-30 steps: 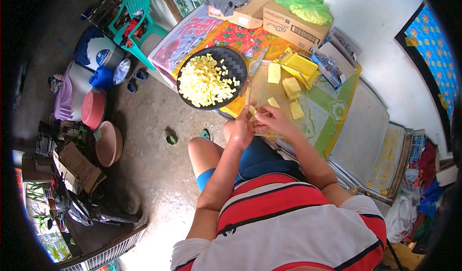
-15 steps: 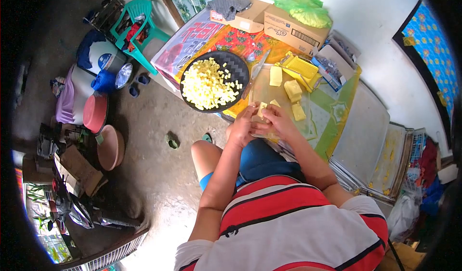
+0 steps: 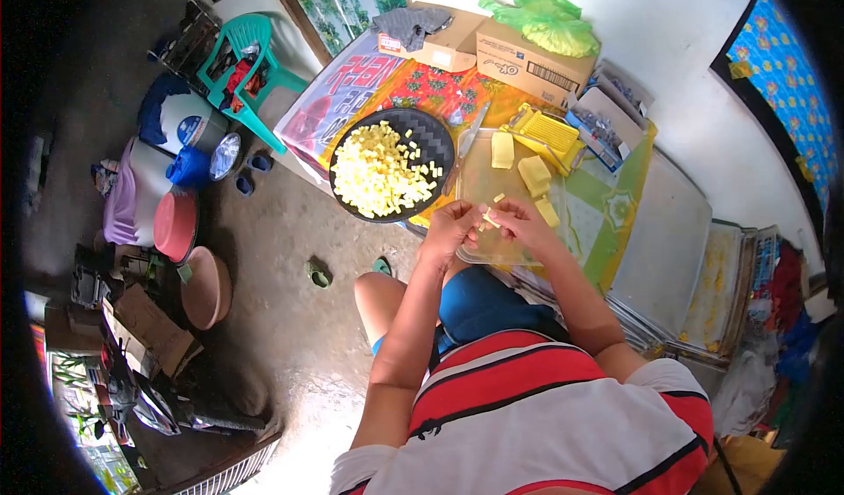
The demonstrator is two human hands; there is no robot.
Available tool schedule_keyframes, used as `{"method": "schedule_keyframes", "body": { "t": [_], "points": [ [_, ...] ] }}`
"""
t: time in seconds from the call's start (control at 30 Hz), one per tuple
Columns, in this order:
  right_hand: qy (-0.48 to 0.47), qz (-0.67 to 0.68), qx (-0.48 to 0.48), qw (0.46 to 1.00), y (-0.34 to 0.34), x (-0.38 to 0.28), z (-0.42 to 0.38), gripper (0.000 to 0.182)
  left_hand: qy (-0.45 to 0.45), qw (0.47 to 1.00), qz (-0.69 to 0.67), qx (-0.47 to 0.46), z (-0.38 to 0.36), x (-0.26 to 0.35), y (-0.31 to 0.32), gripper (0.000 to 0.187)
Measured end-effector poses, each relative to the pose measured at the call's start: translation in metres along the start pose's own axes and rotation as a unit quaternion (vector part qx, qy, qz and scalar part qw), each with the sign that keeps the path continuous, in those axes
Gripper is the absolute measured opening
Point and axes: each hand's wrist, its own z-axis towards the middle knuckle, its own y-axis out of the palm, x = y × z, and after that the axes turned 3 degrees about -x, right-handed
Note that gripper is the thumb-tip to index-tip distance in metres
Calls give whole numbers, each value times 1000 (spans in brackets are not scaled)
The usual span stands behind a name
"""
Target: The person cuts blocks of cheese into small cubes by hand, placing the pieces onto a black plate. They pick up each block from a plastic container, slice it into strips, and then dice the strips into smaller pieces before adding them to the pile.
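My left hand [image 3: 452, 229] and my right hand [image 3: 522, 229] meet over the near part of a translucent plastic tray [image 3: 492, 253]. Between their fingertips is a small pale yellow strip [image 3: 491, 221], pinched from both sides. Another little yellow piece [image 3: 499, 198] lies just beyond the fingers. Farther back on the tray are a yellow block [image 3: 502, 150] and a larger yellow block [image 3: 534, 176]; a third block [image 3: 547, 213] is partly hidden by my right hand. To the left, a round black tray [image 3: 429, 134] holds a heap of small yellow cubes [image 3: 378, 174].
A knife [image 3: 473, 134] lies between the two trays. Behind are a yellow plastic rack [image 3: 547, 136], an open box of packets [image 3: 602, 126] and cardboard boxes [image 3: 532, 62]. Metal sheets [image 3: 659, 231] stack at the right. A green chair [image 3: 251, 82] stands left.
Both hands have drawn slightly lower and a little apart. The larger yellow piece between them has given way to a thin strip, and a small piece now shows on the tray.
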Motion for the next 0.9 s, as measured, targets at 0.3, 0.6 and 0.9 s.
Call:
{"method": "schedule_keyframes", "body": {
  "t": [0.3, 0.6, 0.9],
  "points": [
    [-37, 20, 29, 999, -2, -1, 4, 20, -17, 994, -101, -28, 0, -4, 2, 20],
    [-32, 151, 51, 987, -14, -2, 6, 17, -2, 984, -164, -76, 10, 2, 5, 17],
    [-5, 213, 31, 976, -18, -8, 8, 17, 45, 987, -140, -58, 18, 5, 3, 13]
  ]
}}
